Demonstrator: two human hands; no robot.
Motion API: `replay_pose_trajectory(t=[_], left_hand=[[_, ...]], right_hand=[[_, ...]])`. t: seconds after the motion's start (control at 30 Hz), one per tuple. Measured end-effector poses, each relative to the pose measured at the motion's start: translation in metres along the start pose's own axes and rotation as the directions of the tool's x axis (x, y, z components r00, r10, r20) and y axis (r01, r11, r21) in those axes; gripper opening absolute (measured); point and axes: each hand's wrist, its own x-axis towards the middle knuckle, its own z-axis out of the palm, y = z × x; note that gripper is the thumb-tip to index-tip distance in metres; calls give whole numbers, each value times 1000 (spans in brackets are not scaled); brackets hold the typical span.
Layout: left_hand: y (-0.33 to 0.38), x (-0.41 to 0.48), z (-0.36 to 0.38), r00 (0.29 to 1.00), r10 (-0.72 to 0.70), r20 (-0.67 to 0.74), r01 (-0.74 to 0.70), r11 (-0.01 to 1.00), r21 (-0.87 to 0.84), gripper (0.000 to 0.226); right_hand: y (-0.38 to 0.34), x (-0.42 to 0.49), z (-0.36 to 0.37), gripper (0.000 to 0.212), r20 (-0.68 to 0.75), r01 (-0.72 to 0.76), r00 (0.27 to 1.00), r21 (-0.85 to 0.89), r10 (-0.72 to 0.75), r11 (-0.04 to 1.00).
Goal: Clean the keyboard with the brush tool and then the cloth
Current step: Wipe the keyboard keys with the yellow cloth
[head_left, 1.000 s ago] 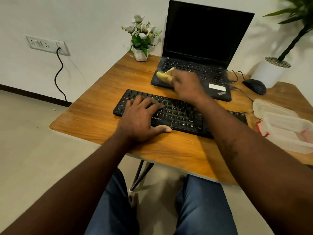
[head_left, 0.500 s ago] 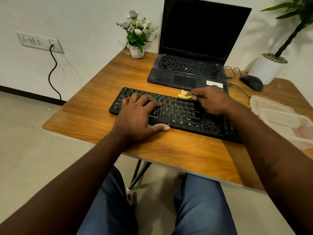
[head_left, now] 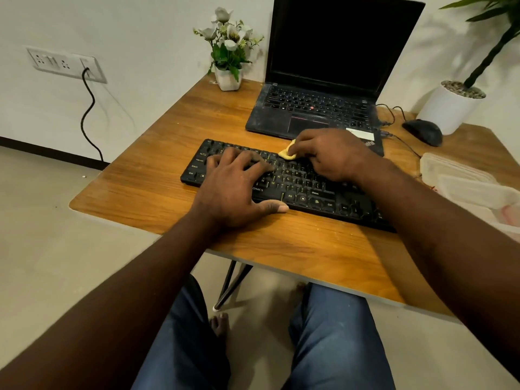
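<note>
head view: black keyboard (head_left: 304,190) lies on the wooden table (head_left: 157,175), just in front of the open laptop (head_left: 323,80). left hand (head_left: 233,190) rests flat on the left half of the keys, fingers spread and straight, thumb along the front edge; it holds nothing. right hand (head_left: 332,156) has its fingers curled round a small yellow cloth (head_left: 287,153), pinching it against the top key rows near the middle of the keyboard. mouse (head_left: 422,132) and clear plastic containers (head_left: 464,181) sit to the right, flower pot (head_left: 228,77) at the far edge.
</note>
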Motion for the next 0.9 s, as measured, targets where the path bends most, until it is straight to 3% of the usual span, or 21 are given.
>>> replay_pose_trajectory(t=[0.37,0.47,0.57,0.63,0.7,0.9], left_hand=[[1,-1,1,1000,-11,0,11,1000,14,101],[0,-2,1,1000,-21,11,21,1000,14,103],[2,-3,-1,1000,-20,7,20,1000,6,105],[2,-4,-2,1000,-18,8,18,1000,9,106],[1,-4,-3,1000,-17,3,17,1000,10,108],[1,-4,0,999,-31,-10,31,999,-44,117]], right_hand=[[-13,-2,-8,43,-8,168,985,-176,-172,970],[-14,-5,-8,42,-15,129,991,-110,-132,985],[-9,-10,-5,36,-2,38,999,84,-38,996],[-5,-16,-1,29,-40,-131,987,384,158,914],[-9,-19,6,27,-102,-221,941,536,323,815],[-62,-22,18,30,-173,-137,963,340,205,931]])
